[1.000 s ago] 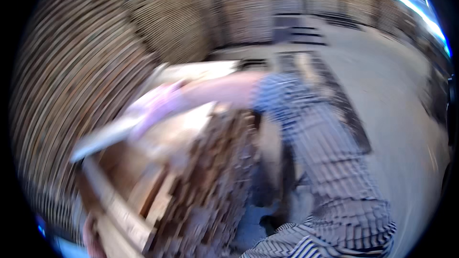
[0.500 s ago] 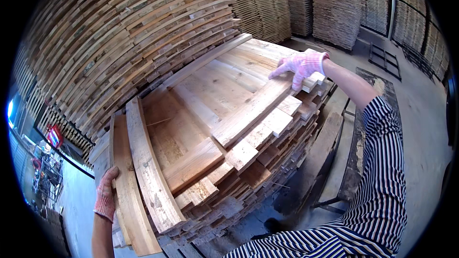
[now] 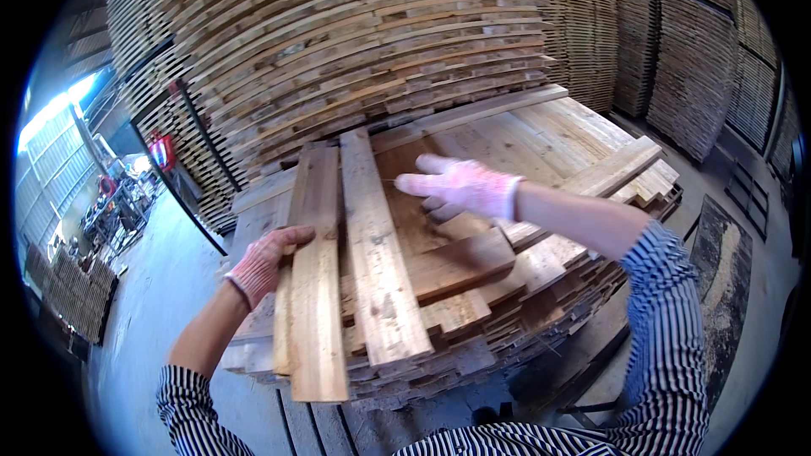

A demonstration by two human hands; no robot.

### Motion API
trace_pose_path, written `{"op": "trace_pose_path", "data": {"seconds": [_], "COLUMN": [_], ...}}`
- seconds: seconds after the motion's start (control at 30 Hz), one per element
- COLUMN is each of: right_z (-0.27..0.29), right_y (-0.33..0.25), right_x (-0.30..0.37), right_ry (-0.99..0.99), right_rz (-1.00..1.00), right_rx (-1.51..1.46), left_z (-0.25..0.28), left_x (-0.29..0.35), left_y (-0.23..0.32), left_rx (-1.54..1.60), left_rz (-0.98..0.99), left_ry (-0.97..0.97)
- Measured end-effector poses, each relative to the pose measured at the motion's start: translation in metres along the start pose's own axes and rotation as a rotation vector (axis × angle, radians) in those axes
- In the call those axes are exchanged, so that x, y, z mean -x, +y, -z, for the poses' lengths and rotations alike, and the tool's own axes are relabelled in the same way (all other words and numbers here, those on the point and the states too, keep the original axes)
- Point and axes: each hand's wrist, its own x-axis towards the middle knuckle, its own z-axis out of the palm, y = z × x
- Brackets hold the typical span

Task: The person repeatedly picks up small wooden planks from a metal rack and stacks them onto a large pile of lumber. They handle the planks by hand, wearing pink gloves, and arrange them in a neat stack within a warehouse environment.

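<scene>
My left hand (image 3: 269, 263), in a pinkish knitted glove, grips the left long edge of a wooden plank (image 3: 319, 312) lying lengthwise on top of a lumber stack (image 3: 541, 295). Another narrow board edge shows under that plank. Just right of it lies a second plank (image 3: 384, 270), slightly slanted. My right hand (image 3: 466, 189), gloved in pink, hovers over the boards right of the second plank, its fingers spread and holding nothing. Below it a short board (image 3: 473, 263) lies crosswise near the front edge. Farther right rests another crosswise board (image 3: 621, 167).
A tall wall of stacked boards (image 3: 372, 42) rises right behind the lumber stack, and more stacks (image 3: 693, 67) stand at the back right. A dark metal frame (image 3: 748, 198) lies on the floor at right. Cluttered equipment (image 3: 122, 198) stands at far left.
My right hand has let go of the crosswise board at the right and moved left toward the planks. My left hand has slid farther up the left plank. The view has turned left.
</scene>
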Motion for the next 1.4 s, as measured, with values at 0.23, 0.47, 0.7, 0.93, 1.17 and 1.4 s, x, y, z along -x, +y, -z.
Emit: {"op": "trace_pose_path", "data": {"seconds": [0.23,0.47,0.7,0.93,1.17,1.4], "right_z": [-0.073,-0.027,-0.047,-0.092,-0.179,-0.231], "right_y": [-0.014,-0.017,-0.034,-0.072,-0.066,-0.099], "right_x": [-0.068,-0.041,-0.049,-0.059,-0.125,-0.099], "right_ry": [0.158,0.282,0.246,0.261,0.089,0.191], "right_rz": [0.074,0.000,-0.130,-0.154,0.057,0.032], "right_rx": [-0.172,0.649,0.842,0.909,1.187,0.598], "left_z": [0.004,0.004,-0.040,0.060,0.132,0.165], "left_x": [0.016,0.002,0.000,0.013,-0.045,-0.017], "left_y": [-0.008,0.042,0.026,0.059,-0.012,-0.033], "left_rx": [0.253,-1.314,-1.389,-1.082,-1.226,-1.267], "left_rz": [-0.131,-0.342,-0.277,-0.396,-0.556,-0.747], "left_ry": [-0.128,0.333,0.320,0.500,0.378,0.287]}}
